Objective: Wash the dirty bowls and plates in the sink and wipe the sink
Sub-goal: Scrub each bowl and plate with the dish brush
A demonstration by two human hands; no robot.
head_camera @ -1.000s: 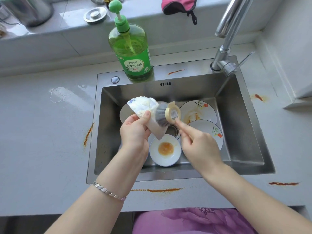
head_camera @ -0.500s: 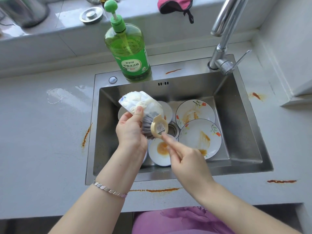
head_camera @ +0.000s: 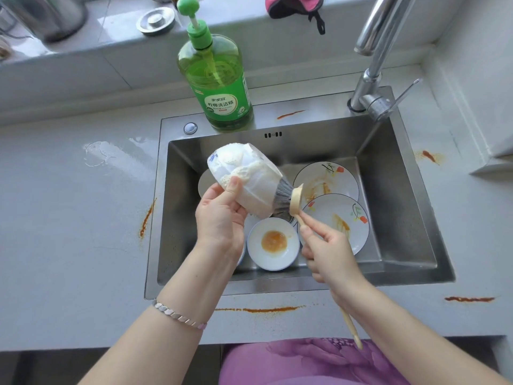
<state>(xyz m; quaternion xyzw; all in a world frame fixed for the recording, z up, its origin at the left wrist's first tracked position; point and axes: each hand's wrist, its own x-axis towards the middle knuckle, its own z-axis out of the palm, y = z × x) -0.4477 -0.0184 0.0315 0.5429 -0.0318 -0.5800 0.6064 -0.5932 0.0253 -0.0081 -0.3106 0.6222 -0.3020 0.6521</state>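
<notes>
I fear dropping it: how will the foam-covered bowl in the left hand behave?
Probably slippery: suds coat the bowl where the left hand grips it. It looks ceramic, so likely rigid and breakable against the steel sink.

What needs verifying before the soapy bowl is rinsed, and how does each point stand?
1. Left hand grips soapy bowl: ok.
2. Right hand holds brush handle: ok.
3. Foam covers bowl's outside: ok.
4. Water running from faucet: not ok, no stream visible.
5. Drain unblocked: cannot tell, hidden behind brush.
6. Small bowl in sink clean: not ok, orange residue.
</notes>
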